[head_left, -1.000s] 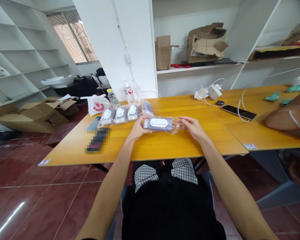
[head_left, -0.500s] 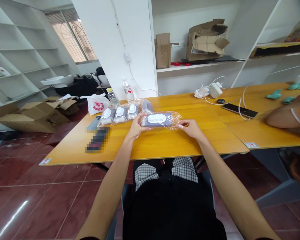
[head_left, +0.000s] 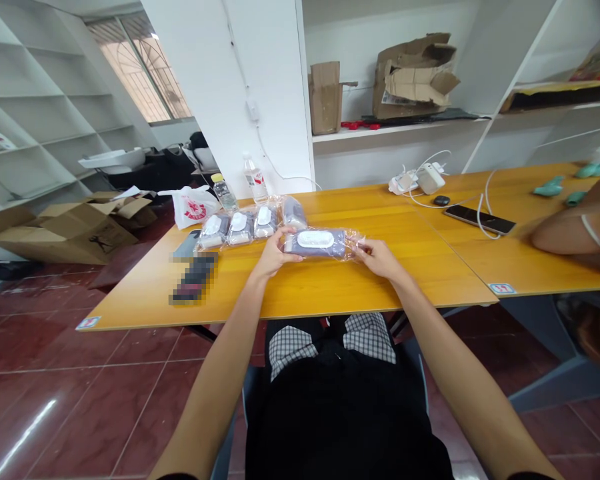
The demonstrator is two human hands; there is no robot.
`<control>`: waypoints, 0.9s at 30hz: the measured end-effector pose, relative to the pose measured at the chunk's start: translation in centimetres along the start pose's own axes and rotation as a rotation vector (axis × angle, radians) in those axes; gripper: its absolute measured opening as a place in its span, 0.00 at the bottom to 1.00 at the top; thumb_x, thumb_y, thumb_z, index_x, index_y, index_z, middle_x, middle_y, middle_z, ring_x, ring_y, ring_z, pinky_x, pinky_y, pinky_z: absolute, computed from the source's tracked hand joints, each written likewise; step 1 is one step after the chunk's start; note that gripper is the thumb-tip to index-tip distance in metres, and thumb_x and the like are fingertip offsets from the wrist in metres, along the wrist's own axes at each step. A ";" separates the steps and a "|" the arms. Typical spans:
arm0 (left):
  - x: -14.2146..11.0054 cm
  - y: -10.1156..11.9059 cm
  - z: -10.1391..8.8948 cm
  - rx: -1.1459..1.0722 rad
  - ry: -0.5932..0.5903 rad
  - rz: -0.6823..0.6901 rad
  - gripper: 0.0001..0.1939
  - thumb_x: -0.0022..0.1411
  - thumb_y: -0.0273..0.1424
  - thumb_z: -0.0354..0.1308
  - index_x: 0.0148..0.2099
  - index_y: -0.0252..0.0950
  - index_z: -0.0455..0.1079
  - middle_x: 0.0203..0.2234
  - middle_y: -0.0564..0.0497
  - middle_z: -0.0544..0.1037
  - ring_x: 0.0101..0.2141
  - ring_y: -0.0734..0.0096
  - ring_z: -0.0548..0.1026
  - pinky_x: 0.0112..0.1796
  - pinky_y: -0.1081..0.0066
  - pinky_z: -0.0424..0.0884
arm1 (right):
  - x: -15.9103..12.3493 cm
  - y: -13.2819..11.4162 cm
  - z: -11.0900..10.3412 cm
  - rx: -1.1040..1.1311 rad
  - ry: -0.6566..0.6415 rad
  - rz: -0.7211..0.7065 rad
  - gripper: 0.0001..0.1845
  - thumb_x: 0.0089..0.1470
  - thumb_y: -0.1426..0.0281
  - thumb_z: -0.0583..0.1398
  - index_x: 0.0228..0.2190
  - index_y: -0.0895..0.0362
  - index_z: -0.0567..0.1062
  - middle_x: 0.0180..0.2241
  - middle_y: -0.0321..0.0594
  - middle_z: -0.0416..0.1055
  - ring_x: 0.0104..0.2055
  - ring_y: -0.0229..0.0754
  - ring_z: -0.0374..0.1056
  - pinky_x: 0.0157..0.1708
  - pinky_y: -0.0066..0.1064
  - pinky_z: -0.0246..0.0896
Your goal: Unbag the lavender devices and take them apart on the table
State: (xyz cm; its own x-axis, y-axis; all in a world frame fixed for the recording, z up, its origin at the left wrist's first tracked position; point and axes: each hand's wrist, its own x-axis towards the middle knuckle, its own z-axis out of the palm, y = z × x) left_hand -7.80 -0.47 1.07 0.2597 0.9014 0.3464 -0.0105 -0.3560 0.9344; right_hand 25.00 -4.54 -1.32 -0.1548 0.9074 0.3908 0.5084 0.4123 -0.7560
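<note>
Purple pack (head_left: 325, 248) is mid-frame, lengthwise btwn the two hands; can't tell if it touches the worktop (head_left: 405, 293). L hand (head_left: 274, 257) has fingers clamped on the pack's L end, thumb at near edge; R hand (head_left: 380, 258) has fingers pinched on the clear wrapper (head_left: 353, 245) at the R end. White oval label (head_left: 316, 239) faces up, print too small to read. Similar packs (head_left: 240, 228), L of centre, w/ white labels, also illegible. White bag (head_left: 194, 205) nr them has red print, blurred; clear bottle (head_left: 256, 180): red-&-white label, ditto.
</note>
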 end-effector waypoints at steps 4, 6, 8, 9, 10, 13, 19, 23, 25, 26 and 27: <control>-0.1 -0.2 0.4 -0.012 -0.017 0.009 0.43 0.29 0.32 0.86 0.51 0.39 0.73 0.62 0.44 0.71 0.57 0.51 0.75 0.51 0.60 0.77 | 0.2 -0.3 0.3 0.106 0.017 0.027 0.25 0.59 0.48 0.63 0.40 0.55 0.87 0.42 0.47 0.86 0.43 0.56 0.79 0.46 0.43 0.72; -0.1 -0.4 0.7 -0.007 -0.016 0.032 0.43 0.29 0.32 0.86 0.50 0.38 0.74 0.62 0.43 0.71 0.59 0.49 0.74 0.54 0.59 0.76 | 0.2 -0.4 0.3 0.138 -0.019 0.058 0.27 0.58 0.45 0.63 0.38 0.56 0.87 0.37 0.45 0.85 0.40 0.55 0.78 0.44 0.43 0.71; -0.1 -0.6 1.0 0.012 -0.013 0.057 0.43 0.30 0.33 0.86 0.51 0.38 0.75 0.62 0.43 0.72 0.60 0.48 0.74 0.58 0.57 0.74 | 0.2 -0.7 0.3 0.160 -0.054 0.096 0.30 0.56 0.42 0.63 0.33 0.57 0.86 0.31 0.43 0.82 0.36 0.53 0.76 0.41 0.42 0.71; -0.2 -0.7 1.1 0.018 -0.015 0.064 0.43 0.31 0.34 0.87 0.52 0.38 0.75 0.61 0.43 0.73 0.60 0.47 0.74 0.59 0.56 0.74 | 0.2 -0.8 0.3 0.176 -0.065 0.112 0.31 0.55 0.41 0.64 0.31 0.57 0.85 0.29 0.42 0.81 0.34 0.51 0.75 0.40 0.41 0.70; -0.2 -0.8 1.2 0.020 -0.019 0.066 0.44 0.32 0.35 0.87 0.53 0.38 0.75 0.61 0.42 0.74 0.60 0.46 0.75 0.59 0.55 0.74 | 0.2 -1.0 0.2 0.195 -0.071 0.125 0.31 0.55 0.40 0.64 0.30 0.57 0.84 0.28 0.42 0.80 0.34 0.50 0.74 0.39 0.40 0.70; -0.2 -1.0 1.3 0.005 -0.026 0.063 0.47 0.32 0.39 0.87 0.56 0.39 0.74 0.61 0.41 0.75 0.59 0.46 0.76 0.58 0.53 0.75 | 0.2 -1.6 0.2 0.258 -0.077 0.171 0.31 0.51 0.40 0.67 0.28 0.57 0.83 0.29 0.42 0.79 0.37 0.51 0.74 0.40 0.40 0.69; -0.3 -1.1 1.5 -0.017 -0.053 0.032 0.49 0.31 0.40 0.88 0.57 0.39 0.73 0.61 0.41 0.76 0.56 0.47 0.79 0.54 0.54 0.79 | 0.2 -2.1 0.3 0.447 -0.007 0.324 0.29 0.40 0.43 0.74 0.30 0.55 0.84 0.33 0.44 0.83 0.42 0.54 0.75 0.47 0.43 0.69; 0.0 -1.4 1.8 -0.029 -0.008 -0.003 0.48 0.34 0.38 0.87 0.58 0.39 0.73 0.60 0.41 0.77 0.52 0.51 0.82 0.51 0.55 0.82 | 0.3 -1.8 -0.8 0.554 0.109 0.337 0.27 0.36 0.47 0.77 0.30 0.53 0.82 0.37 0.44 0.84 0.45 0.54 0.76 0.50 0.43 0.69; 0.3 -1.6 1.6 -0.015 0.075 -0.008 0.43 0.36 0.39 0.86 0.54 0.38 0.74 0.57 0.41 0.79 0.48 0.52 0.83 0.49 0.54 0.82 | 0.3 -1.2 -2.0 0.567 0.216 0.381 0.26 0.36 0.50 0.78 0.31 0.52 0.80 0.37 0.42 0.83 0.44 0.52 0.76 0.46 0.40 0.70; 0.5 -1.8 1.4 0.002 0.122 -0.017 0.40 0.38 0.40 0.85 0.52 0.37 0.74 0.54 0.42 0.80 0.46 0.53 0.84 0.49 0.53 0.82 | 0.2 -0.8 -2.8 0.564 0.280 0.421 0.25 0.37 0.52 0.78 0.32 0.52 0.78 0.36 0.41 0.82 0.43 0.50 0.75 0.41 0.38 0.70; 0.6 -1.9 1.2 0.029 0.170 -0.027 0.37 0.40 0.40 0.83 0.50 0.36 0.74 0.51 0.43 0.81 0.44 0.54 0.84 0.50 0.51 0.82 | 0.2 -0.4 -3.7 0.574 0.343 0.452 0.24 0.38 0.54 0.77 0.33 0.51 0.77 0.36 0.39 0.80 0.41 0.47 0.75 0.36 0.35 0.68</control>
State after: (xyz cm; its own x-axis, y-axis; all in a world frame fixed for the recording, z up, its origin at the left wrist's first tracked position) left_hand -6.48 0.43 -0.62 0.0923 0.9386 0.3324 0.0223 -0.3357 0.9417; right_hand 27.91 -4.83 0.99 0.2782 0.9591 0.0515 -0.0690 0.0735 -0.9949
